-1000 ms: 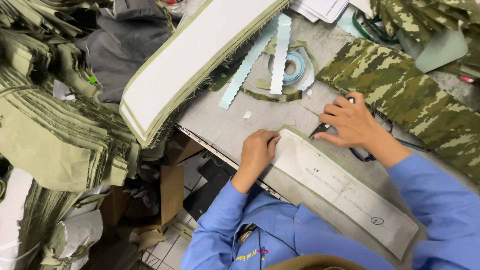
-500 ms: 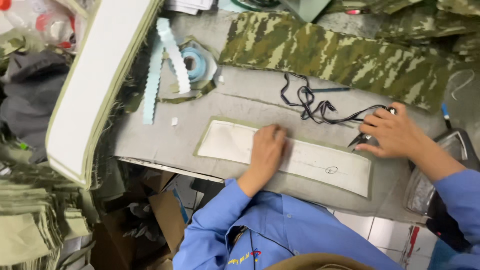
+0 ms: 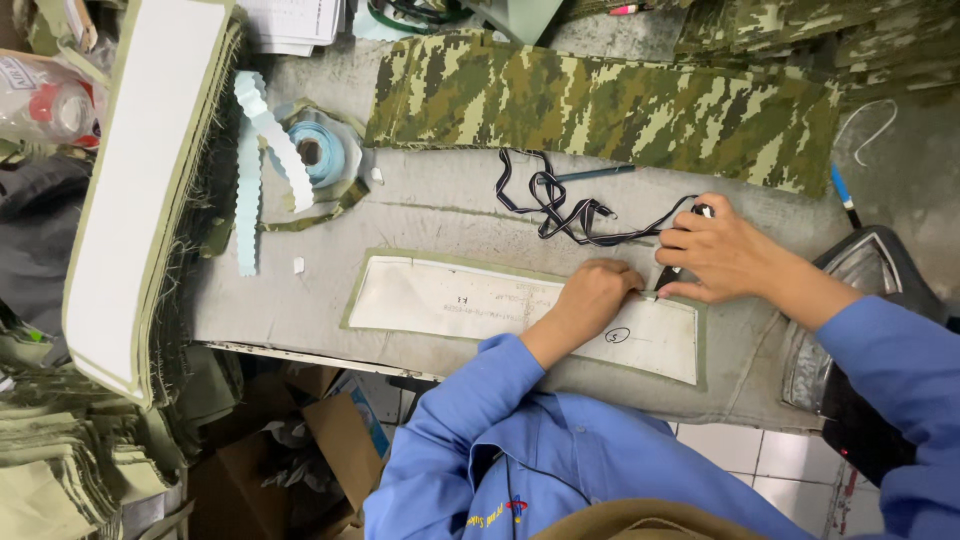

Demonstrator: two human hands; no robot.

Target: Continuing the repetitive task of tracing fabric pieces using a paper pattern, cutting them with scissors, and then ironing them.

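Right hand moved inward, gripping one black tool; left hand flat, empty | one pattern

Single head cam, aimed pretty much straight down

The grey desk is seen from close above, its near edge run along the bottom beside the blue sleeves, its far edge cropped at the top; no second view is given, so nothing is shared.

A roll of pale blue label tape lies near the table's far left corner, with scalloped strips trailing from it. A clear plastic package with red contents sits off the left edge. Brown cardboard boxes stand under the near edge.
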